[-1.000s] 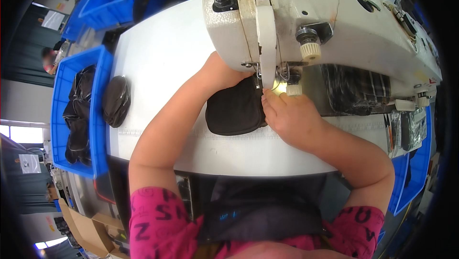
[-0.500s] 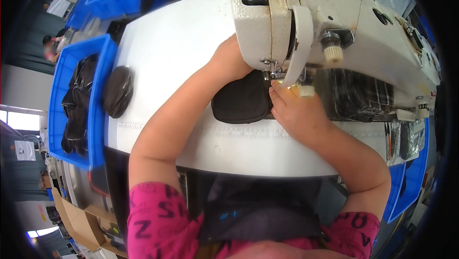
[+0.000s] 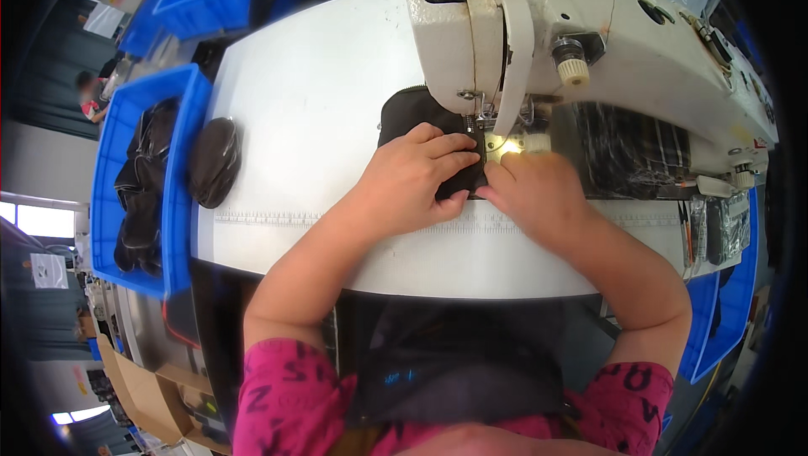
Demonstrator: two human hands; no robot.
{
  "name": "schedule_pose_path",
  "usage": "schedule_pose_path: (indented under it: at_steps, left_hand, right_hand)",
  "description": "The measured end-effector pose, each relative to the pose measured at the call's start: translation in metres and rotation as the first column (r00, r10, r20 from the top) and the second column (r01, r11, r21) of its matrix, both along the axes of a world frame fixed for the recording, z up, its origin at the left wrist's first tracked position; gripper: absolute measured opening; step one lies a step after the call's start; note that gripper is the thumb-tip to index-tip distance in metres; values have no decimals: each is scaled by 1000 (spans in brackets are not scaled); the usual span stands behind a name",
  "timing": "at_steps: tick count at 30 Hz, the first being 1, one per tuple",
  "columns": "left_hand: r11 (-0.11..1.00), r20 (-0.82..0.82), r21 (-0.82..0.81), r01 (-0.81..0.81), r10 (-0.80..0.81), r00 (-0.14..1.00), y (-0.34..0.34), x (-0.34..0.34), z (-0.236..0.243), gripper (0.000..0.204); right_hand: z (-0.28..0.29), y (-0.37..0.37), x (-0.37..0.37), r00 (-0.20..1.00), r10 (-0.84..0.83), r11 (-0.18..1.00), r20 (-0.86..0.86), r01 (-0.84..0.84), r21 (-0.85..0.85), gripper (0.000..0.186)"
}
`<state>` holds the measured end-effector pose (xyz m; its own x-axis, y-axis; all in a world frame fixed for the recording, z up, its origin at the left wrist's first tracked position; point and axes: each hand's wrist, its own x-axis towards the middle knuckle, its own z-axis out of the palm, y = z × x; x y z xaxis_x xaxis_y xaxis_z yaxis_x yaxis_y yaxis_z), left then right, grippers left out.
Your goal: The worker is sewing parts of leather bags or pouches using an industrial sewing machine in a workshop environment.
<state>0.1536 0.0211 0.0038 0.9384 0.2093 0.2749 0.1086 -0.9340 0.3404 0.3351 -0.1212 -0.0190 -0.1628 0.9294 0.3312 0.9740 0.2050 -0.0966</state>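
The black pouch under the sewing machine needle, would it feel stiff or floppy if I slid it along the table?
The black pouch is probably soft and floppy: it lies flat under the left hand and looks like fabric. It likely slides easily, since the white table looks smooth. It seems light, as both the left hand and right hand steer it with fingertips alone.

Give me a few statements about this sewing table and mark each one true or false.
1. Both hands rest on the black fabric pouch under the white sewing machine. True: left hand, right hand.
2. A red bin sits at the table's left. False: the plastic bin is blue.
3. A dark oval pouch lies alone near the white table's left edge. True.
4. The left hand holds scissors. False: it lies flat on the pouch.
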Motion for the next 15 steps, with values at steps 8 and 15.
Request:
schedule_pose_path:
  at_steps: [8,15]
  left_hand:
    - [998,-26,-60,-9,7,1000,2,-1,-3,43]
    - [997,-31,-75,-15,12,999,-1,-1,-5,42]
  right_hand:
    - [-2,-4,2,997,60,998,57,-58,-34,25]
    - [-2,-5,1,994,85,996,62,-84,-14,23]
